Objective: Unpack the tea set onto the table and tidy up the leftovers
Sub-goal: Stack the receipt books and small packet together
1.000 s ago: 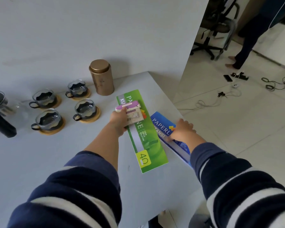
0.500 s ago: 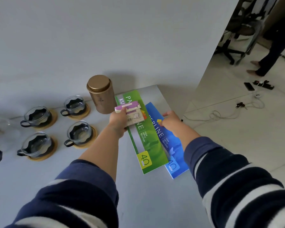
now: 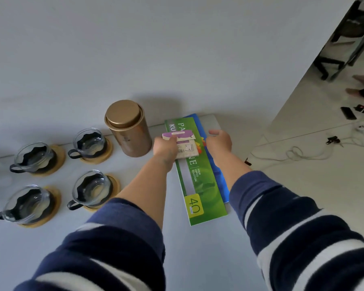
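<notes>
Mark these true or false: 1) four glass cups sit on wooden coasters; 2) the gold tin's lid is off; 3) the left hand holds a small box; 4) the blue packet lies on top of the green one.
1) True: four glass cups each sit on a wooden coaster.
2) False: the gold tin is lidded.
3) True: the left hand grips a small box.
4) False: the blue packet lies under the green packet, with the right hand resting on them.

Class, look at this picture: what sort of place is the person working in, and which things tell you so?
Probably an office or workroom, not a kitchen: a swivel chair on the tiled floor, loose cables across it, and office-paper packs on the white table.
</notes>
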